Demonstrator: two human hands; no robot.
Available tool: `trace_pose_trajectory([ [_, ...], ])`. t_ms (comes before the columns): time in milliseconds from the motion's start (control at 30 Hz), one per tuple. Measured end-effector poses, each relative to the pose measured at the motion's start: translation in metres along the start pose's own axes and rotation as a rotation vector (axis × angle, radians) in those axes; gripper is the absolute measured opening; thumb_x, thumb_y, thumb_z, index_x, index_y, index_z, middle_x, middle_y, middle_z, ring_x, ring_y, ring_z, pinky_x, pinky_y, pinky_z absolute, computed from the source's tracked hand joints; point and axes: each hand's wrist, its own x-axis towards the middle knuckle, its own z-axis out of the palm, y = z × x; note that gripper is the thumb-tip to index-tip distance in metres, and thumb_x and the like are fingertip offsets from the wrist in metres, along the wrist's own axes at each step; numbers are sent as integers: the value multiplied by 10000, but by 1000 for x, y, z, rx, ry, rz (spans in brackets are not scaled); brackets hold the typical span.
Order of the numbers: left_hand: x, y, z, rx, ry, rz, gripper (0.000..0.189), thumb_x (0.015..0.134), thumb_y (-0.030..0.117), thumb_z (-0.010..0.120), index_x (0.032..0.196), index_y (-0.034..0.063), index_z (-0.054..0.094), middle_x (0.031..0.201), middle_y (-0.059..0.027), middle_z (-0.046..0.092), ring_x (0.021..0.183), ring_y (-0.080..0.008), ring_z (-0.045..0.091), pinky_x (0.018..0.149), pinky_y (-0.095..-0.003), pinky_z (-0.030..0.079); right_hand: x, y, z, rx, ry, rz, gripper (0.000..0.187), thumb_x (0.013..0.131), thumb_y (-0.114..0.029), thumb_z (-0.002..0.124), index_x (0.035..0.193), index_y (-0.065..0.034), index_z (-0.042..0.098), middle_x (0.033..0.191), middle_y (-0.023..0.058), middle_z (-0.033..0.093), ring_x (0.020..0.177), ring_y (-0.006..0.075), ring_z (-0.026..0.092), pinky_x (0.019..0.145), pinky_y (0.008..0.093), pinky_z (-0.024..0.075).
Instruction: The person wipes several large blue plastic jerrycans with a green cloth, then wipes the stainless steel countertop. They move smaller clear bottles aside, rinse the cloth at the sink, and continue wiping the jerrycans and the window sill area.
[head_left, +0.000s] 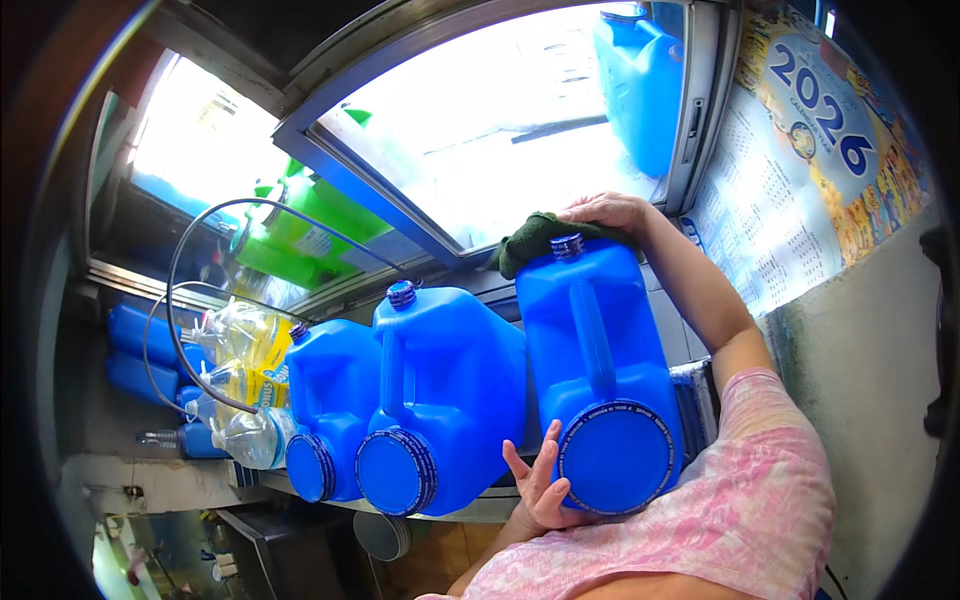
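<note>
A large blue plastic water jug (607, 322) stands right before me, with a dark spigot cap on top and a round lid at its near end. My right hand (611, 210) reaches around its far side and holds a dark green cloth (529, 244) against the jug's top. Near the round lid, my left hand (538, 487) has its fingers spread, its palm side by the jug's lower edge; it grips nothing with the fingers. To the left stand two similar blue jugs, a bigger one (457, 375) and another (337, 397) beside it.
Clear plastic bottles with yellow labels (259, 337) and hoses (171, 300) are at the left. Behind the glass of the window frame (375, 202) show a green container (300, 240) and a blue jug (641, 90). A 2026 calendar (810, 135) hangs on the right wall.
</note>
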Motion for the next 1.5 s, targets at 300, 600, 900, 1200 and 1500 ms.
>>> trace_pose_trajectory([
  [300, 6, -2, 5, 73, 57, -54, 676, 901, 474, 652, 1405, 140, 349, 1497, -317, 370, 1281, -457, 529, 1184, -594, -82, 39, 67, -37, -173, -84, 425, 308, 993, -266, 590, 1128, -2, 675, 990, 109, 718, 851, 185, 692, 804, 330, 575],
  [600, -3, -3, 9, 33, 16, -94, 466, 955, 338, 602, 1308, 113, 395, 1444, -350, 412, 1232, -466, 568, 1169, -620, -78, 42, 79, -51, -188, -133, 520, 308, 999, -271, 579, 1124, -5, 674, 985, 108, 716, 839, 185, 692, 788, 330, 579],
  [900, 7, -7, 5, 6, -2, -119, 497, 897, 253, 703, 1265, 104, 404, 1419, -334, 453, 1223, -435, 585, 1177, -630, 5, 9, 89, -51, -137, -22, 557, 310, 1004, -276, 569, 1121, -8, 673, 980, 107, 713, 826, 185, 691, 772, 329, 584],
  [1200, 16, -10, 2, -136, 36, -101, 958, 651, 600, 849, 1326, 44, 460, 1399, -297, 495, 1275, -449, 536, 1177, -617, 67, -21, 80, -13, -40, 324, 455, 312, 1010, -281, 559, 1118, -11, 672, 975, 107, 710, 814, 185, 691, 755, 329, 588],
  [1500, 16, -12, 0, -154, 89, -23, 944, 648, 564, 855, 1331, 46, 458, 1418, -276, 495, 1320, -428, 496, 1179, -593, 105, -74, 39, 55, 136, 846, 20, 314, 1015, -286, 548, 1114, -14, 671, 970, 106, 708, 802, 186, 691, 739, 328, 593],
])
